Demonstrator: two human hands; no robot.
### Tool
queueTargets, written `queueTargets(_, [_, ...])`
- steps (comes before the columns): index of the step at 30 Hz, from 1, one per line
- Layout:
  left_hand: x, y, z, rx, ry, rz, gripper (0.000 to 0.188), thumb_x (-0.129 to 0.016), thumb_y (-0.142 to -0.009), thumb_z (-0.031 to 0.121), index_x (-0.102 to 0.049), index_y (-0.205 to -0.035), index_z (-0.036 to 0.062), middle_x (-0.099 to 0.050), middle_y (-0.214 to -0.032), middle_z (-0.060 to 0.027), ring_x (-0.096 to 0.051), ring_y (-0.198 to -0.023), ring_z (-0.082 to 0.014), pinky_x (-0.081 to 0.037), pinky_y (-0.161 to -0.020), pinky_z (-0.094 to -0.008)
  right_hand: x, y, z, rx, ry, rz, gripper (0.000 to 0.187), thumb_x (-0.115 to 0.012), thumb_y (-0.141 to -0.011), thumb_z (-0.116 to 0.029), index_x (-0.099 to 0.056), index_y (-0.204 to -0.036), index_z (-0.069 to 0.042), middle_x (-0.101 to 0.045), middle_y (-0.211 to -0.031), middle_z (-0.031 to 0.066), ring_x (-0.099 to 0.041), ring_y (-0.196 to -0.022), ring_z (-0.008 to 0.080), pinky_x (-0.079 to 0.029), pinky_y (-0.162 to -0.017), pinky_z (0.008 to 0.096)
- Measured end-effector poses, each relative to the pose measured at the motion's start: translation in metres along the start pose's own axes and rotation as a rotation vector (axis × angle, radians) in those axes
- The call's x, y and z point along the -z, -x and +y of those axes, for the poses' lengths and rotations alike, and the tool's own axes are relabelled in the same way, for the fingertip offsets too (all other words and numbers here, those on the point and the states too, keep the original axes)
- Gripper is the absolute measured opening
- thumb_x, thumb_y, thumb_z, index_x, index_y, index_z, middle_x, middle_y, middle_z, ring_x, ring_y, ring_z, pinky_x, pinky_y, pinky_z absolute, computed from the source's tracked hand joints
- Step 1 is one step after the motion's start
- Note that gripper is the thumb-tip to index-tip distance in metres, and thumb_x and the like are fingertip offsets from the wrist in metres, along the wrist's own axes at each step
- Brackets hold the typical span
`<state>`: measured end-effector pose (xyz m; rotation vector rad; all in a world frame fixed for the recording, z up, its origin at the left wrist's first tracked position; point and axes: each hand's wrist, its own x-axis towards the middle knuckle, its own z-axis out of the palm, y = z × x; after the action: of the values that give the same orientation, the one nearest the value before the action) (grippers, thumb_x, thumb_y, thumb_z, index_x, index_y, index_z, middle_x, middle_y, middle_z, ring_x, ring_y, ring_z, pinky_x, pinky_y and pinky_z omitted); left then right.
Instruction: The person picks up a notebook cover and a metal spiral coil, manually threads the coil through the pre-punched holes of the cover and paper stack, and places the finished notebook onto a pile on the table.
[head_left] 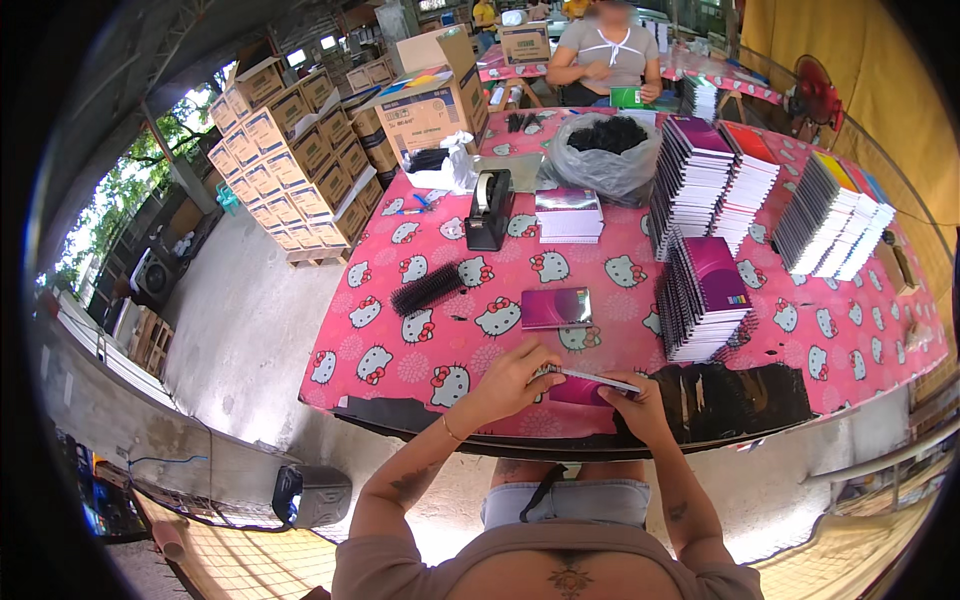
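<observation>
A thin notebook [597,378] with pale page edges is tilted between my two hands near the front of the table. Part of a purple cover shows just below it. The fingers of my left hand [518,376] are closed on its left end. My right hand [640,408] pinches the right end between thumb and fingers. Just beyond lies a flat purple notebook [556,308]. A bunch of black binding coils [428,290] rests farther to the left. At the right stands a stack of purple spiral notebooks [705,300], the pile nearest my right hand.
On the pink patterned table [400,345] stand a black tape dispenser [490,210], a small notebook stack [569,216], a plastic bag of black coils [603,160] and taller spiral-notebook stacks [690,185]. Cartons [290,160] are piled at the left. Across the table a person [608,55] holds a green notebook.
</observation>
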<state>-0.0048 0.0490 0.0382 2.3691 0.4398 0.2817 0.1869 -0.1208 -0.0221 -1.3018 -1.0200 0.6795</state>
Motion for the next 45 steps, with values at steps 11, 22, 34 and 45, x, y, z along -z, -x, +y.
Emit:
queueTargets(11, [-0.046,-0.005,0.012,-0.097,-0.742,0.417,0.077,-0.059,-0.089,0.041,-0.036,-0.149,-0.0009,-0.033,-0.156,-0.0218,-0.029,-0.146,-0.0391,-0.015,-0.111,-0.0702,-0.019,0.001,0.002,-0.104,-0.04,0.116,0.024,-0.073,-0.089,-0.009,-0.07,-0.112,-0.001,-0.064,-0.087,-0.0034,-0.055,-0.077,0.0045,-0.045,-0.069,0.0204])
queueTargets(22, [-0.041,-0.014,0.02,-0.184,-0.818,0.334,0.082,-0.046,-0.094,0.059,-0.037,-0.149,-0.0013,-0.035,-0.155,-0.022,-0.028,-0.148,-0.0351,-0.016,-0.115,-0.0622,-0.017,0.006,-0.002,-0.197,-0.245,0.167,0.027,-0.073,-0.09,-0.01,-0.07,-0.114,-0.001,-0.067,-0.091,-0.0015,-0.057,-0.075,0.0051,-0.049,-0.065,0.022])
queueTargets(34, [-0.081,0.012,0.003,-0.259,-0.806,0.245,0.08,-0.043,-0.096,0.058,-0.036,-0.148,-0.0027,-0.034,-0.154,-0.0241,-0.029,-0.146,-0.0395,-0.018,-0.115,-0.0616,-0.014,0.001,-0.012,-0.195,-0.185,0.086,0.024,-0.073,-0.087,-0.006,-0.071,-0.111,-0.003,-0.068,-0.088,-0.0011,-0.058,-0.073,0.0056,-0.049,-0.063,0.0222])
queueTargets(45, [-0.043,-0.021,0.031,-0.183,-0.786,0.373,0.083,-0.041,-0.095,0.064,-0.037,-0.149,0.0002,-0.034,-0.156,-0.0215,-0.029,-0.146,-0.0377,-0.012,-0.116,-0.0641,-0.022,-0.006,0.004,-0.115,0.02,-0.052,0.033,-0.068,-0.088,0.0,-0.067,-0.12,0.0,-0.072,-0.101,0.0045,-0.064,-0.089,0.0092,-0.054,-0.08,0.0259])
